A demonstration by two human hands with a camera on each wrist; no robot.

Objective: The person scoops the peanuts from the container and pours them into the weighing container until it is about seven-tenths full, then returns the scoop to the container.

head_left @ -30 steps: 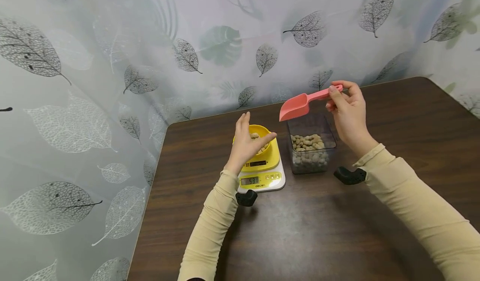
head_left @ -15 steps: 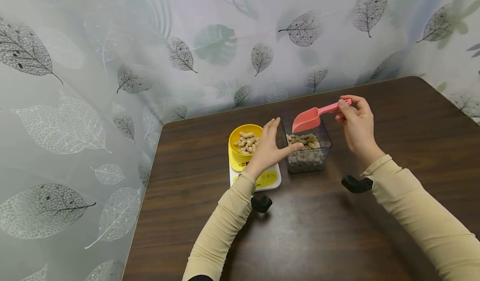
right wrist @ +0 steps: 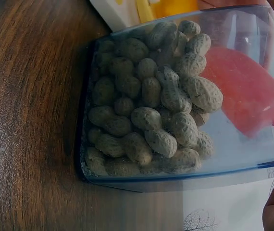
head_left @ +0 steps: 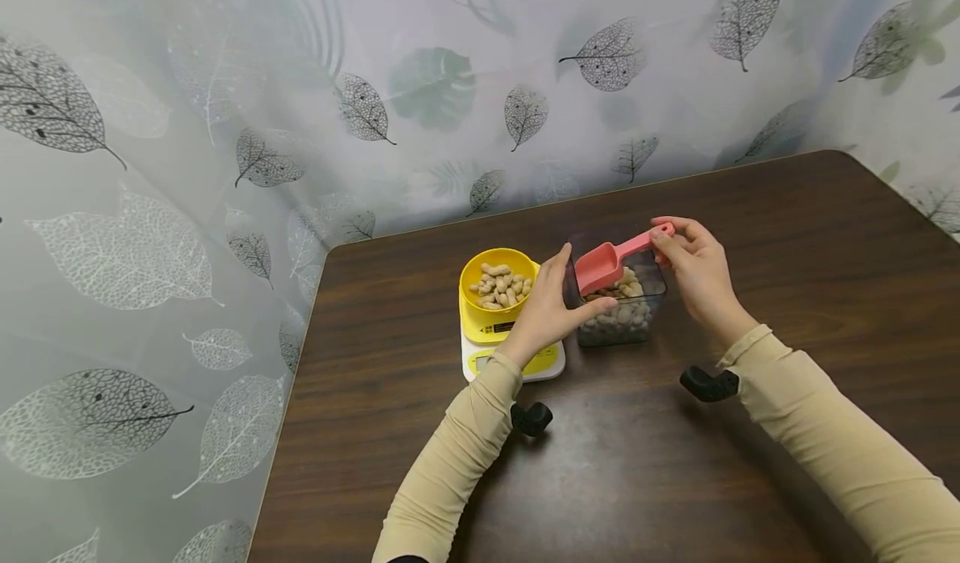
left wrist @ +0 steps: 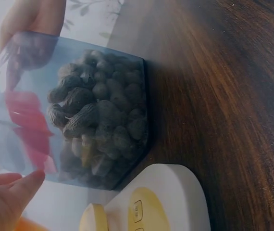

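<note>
My right hand [head_left: 696,275] pinches the handle end of a pink scoop [head_left: 600,268]. The scoop's blade tilts down inside a clear smoky plastic box [head_left: 613,339], just over the peanuts [head_left: 632,284]. Through the box wall in the right wrist view, the scoop [right wrist: 245,89] shows close above the peanuts [right wrist: 151,127]. At the box's left side is my left hand [head_left: 550,306], thumb and fingers spread, with the thumb tip right at the wall. A yellow bowl [head_left: 467,278] holding several peanuts [head_left: 498,286] sits left of that hand.
Under the bowl stands a yellow-and-white kitchen scale [head_left: 472,354], its display partly hidden by my left wrist. Everything stands on a dark wood-grain table [head_left: 375,363]. Behind it rises a leaf-patterned wall covering [head_left: 450,154].
My left hand has moved right, from beside the bowl to the box. My right hand has lowered the scoop from above the box into it.
</note>
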